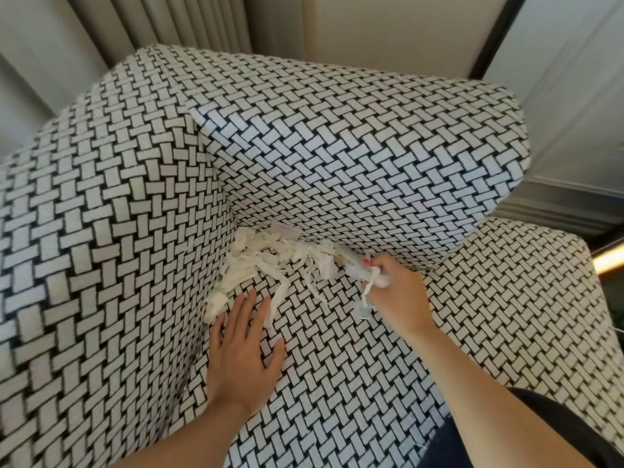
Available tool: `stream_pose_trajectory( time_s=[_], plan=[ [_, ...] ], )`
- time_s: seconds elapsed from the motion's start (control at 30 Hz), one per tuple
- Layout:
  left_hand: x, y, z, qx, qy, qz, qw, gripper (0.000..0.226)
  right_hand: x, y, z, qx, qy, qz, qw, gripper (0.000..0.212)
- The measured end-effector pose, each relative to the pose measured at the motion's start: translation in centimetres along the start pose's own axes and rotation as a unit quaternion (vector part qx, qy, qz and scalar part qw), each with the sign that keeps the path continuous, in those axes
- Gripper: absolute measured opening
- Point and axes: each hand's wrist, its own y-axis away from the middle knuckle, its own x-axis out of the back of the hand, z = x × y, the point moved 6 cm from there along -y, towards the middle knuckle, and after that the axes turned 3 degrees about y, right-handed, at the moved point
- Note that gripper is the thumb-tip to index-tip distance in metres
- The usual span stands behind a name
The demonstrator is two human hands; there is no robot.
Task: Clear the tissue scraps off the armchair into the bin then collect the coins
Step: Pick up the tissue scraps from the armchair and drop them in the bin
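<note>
While a person leans over the armchair (337,383), two bare forearms reach in from the near edge, with a dark garment (547,434) showing beside the right one. The chair's black-and-white basket-weave cover fills most of the scene.

Nearest, the left hand (243,352) lies flat on the seat cushion. Its fingers are straight and slightly apart, holding nothing, and its outer edge lies along the gap at the left armrest (101,231). Its fingertips reach the nearest strips of paper.

A little farther in, the right hand (395,295) is curled into a fist and clamped on a bunch of white strips. One strip dangles below the knuckles with a small wad at its end. A pink-painted nail (365,262) shows at the top of the fist.

Between and beyond the hands lie the tissue scraps (266,261), a shredded white heap in the seat's back left corner. They lie where cushion, backrest (337,146) and left armrest meet. Loose strips trail along the crease towards the right hand and down the armrest gap towards the left.

The right armrest (523,265) rises past the fist. Behind the chair hang pale pleated curtains (169,21), next to a light wall panel with a dark frame (489,35).
</note>
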Motion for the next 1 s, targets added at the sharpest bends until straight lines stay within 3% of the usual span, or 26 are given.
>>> stream_pose_trajectory(
  time_s=[0.13,0.23,0.3,0.37,0.47,0.6,0.77,1.0],
  plan=[
    [0.0,0.0,-0.1,0.001,0.005,0.0,1.0,0.067,0.3,1.4,-2.2,0.06,0.194,-0.073,0.976,0.042],
    [-0.1,0.0,-0.1,-0.002,0.01,0.0,1.0,0.066,1.4,2.4,-3.0,0.051,0.281,-0.155,0.946,0.054],
    [0.0,0.1,-0.1,-0.002,0.014,0.002,1.0,0.066,3.4,2.5,-4.0,0.057,0.217,-0.118,0.967,0.043],
    [0.0,0.1,0.0,-0.002,0.019,0.006,1.0,0.066,5.3,2.0,-4.0,0.012,0.065,-0.049,0.997,0.026],
    [0.1,0.0,0.0,-0.005,0.028,0.01,1.0,0.066,5.3,0.7,-2.3,-0.076,-0.077,-0.012,0.994,0.023],
    [0.0,0.1,-0.1,-0.005,0.024,0.008,1.0,0.066,0.9,-0.7,0.1,-0.07,-0.04,-0.129,0.988,0.031],
    [0.1,0.1,0.2,0.002,0.019,0.006,1.0,0.065,-1.8,-1.9,1.9,-0.079,0.092,-0.109,0.987,0.063],
    [0.0,0.1,0.0,0.001,0.011,0.002,1.0,0.066,-1.2,-2.8,1.0,-0.036,0.175,-0.009,0.984,0.035]
  ],
)
